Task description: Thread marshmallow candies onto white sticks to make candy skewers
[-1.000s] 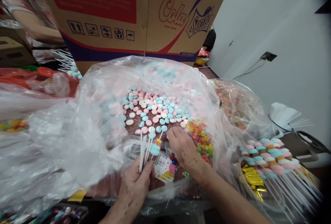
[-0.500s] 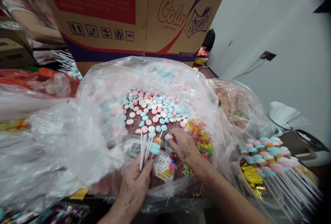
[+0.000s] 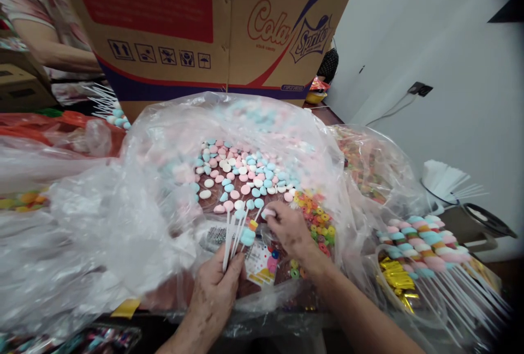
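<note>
My left hand [image 3: 215,292] grips a small bunch of white sticks [image 3: 230,234]; one stick carries blue and yellow candy pieces [image 3: 248,234]. My right hand [image 3: 291,228] pinches a pale pink candy disc [image 3: 268,213] close to the stick tips. Both hands work over an open clear plastic bag [image 3: 164,141] holding a heap of pink, blue and white candy discs [image 3: 241,171]. A pile of small coloured ring candies [image 3: 317,217] lies just right of my right hand.
A big cardboard box [image 3: 213,27] stands behind the bag. Finished candy skewers [image 3: 426,242] lie in a bin at right, by gold wrappers [image 3: 397,283] and white sticks [image 3: 446,182]. More plastic bags [image 3: 53,223] lie left. Another person's arm [image 3: 49,54] shows top left.
My right hand has picked a pink disc from the heap and drawn it a little toward the stick tips. My left hand has kept its hold on the sticks.
</note>
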`<state>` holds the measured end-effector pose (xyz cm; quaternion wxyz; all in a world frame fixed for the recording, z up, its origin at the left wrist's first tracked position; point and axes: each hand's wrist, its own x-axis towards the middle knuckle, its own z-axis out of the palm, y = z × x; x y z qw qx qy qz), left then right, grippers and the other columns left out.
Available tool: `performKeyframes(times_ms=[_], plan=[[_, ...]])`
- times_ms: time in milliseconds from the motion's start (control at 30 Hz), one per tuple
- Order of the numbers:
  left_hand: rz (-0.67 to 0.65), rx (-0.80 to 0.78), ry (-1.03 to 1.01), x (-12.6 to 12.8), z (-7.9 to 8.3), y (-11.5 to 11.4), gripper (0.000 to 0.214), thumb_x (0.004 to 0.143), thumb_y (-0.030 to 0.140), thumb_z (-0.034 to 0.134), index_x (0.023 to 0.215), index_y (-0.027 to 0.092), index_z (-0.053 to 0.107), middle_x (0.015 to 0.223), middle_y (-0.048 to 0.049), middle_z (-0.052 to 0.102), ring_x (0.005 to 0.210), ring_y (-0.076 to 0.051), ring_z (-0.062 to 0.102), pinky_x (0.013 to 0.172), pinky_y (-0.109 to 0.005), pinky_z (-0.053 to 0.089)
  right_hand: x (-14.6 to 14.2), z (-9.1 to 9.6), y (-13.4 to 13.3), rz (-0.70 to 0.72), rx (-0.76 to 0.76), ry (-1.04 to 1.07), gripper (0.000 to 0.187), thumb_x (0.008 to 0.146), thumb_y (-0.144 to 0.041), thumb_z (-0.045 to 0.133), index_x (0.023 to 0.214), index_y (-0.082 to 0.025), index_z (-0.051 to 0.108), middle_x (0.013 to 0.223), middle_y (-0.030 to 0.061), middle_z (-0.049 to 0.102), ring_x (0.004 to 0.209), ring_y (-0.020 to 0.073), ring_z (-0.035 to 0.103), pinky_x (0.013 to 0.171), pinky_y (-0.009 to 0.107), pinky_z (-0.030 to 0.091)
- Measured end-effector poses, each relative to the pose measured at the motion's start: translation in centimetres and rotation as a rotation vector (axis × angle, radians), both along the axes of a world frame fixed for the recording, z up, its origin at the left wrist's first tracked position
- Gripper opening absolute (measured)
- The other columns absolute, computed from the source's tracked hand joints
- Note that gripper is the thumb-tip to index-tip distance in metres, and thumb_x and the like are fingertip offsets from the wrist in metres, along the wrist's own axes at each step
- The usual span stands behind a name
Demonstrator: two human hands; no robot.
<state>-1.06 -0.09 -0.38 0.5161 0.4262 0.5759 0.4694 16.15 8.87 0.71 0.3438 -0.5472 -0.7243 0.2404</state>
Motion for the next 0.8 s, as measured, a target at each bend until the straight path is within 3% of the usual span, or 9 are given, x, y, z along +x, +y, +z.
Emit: performKeyframes(times_ms=[33,133,233,533,667,800], plan=[[-0.02,0.003,0.013,-0.1,0.1,0.0,0.032,0.083,0.044,0.058,0.061,0.021,0.057,0.039,0.0095,0.036,0.034,-0.009,0.029,0.034,-0.019,0.018,0.3,0.4,0.2,-0.044,-0.113,0.219,0.006,0.083,-0.022,0.06,0.082,-0.019,0.065,0.077,0.0024,0.067,0.07,0.0173,0.059,0.067,0.029,0.048],[-0.082,0.02,0.064,-0.3,0.3,0.0,0.033,0.085,0.039,0.056,0.058,0.021,0.055,0.042,0.0089,0.036,0.039,-0.01,0.031,0.038,-0.021,0.021,0.9,2.1,0.6,-0.107,-0.384,0.771,0.02,0.069,-0.033,0.075,0.08,-0.018,0.067,0.073,0.0004,0.067,0.064,0.0142,0.059,0.063,0.027,0.049],[-0.127,0.066,0.133,-0.4,0.3,0.1,0.033,0.086,0.037,0.054,0.058,0.021,0.053,0.048,0.0072,0.042,0.046,-0.011,0.038,0.044,-0.022,0.026,0.7,3.5,0.3,-0.078,-0.495,0.988,0.025,0.06,-0.031,0.082,0.077,-0.017,0.07,0.074,0.0015,0.07,0.065,0.0141,0.062,0.066,0.028,0.052],[-0.173,0.05,0.157,-0.4,0.5,0.2,0.03,0.087,0.036,0.051,0.061,0.022,0.053,0.048,0.0079,0.041,0.046,-0.012,0.038,0.046,-0.023,0.026,-0.2,4.3,0.1,-0.06,-0.51,1.061,0.025,0.055,-0.028,0.085,0.076,-0.018,0.075,0.072,0.002,0.072,0.06,0.0134,0.062,0.061,0.027,0.052],[-0.162,0.012,0.144,-0.4,0.8,0.1,0.032,0.087,0.038,0.051,0.06,0.022,0.052,0.047,0.0085,0.039,0.045,-0.012,0.036,0.045,-0.023,0.024,0.3,3.7,0.1,-0.047,-0.483,0.973,0.025,0.061,-0.03,0.083,0.083,-0.018,0.077,0.072,0.0018,0.072,0.063,0.0133,0.063,0.063,0.027,0.052],[-0.143,0.014,0.142,-0.3,0.8,0.0,0.033,0.087,0.038,0.051,0.058,0.022,0.052,0.045,0.0083,0.038,0.044,-0.012,0.033,0.045,-0.024,0.023,0.8,2.9,0.1,-0.029,-0.359,0.757,0.025,0.071,-0.033,0.079,0.093,-0.021,0.078,0.084,0.0017,0.075,0.078,0.017,0.067,0.076,0.03,0.053]])
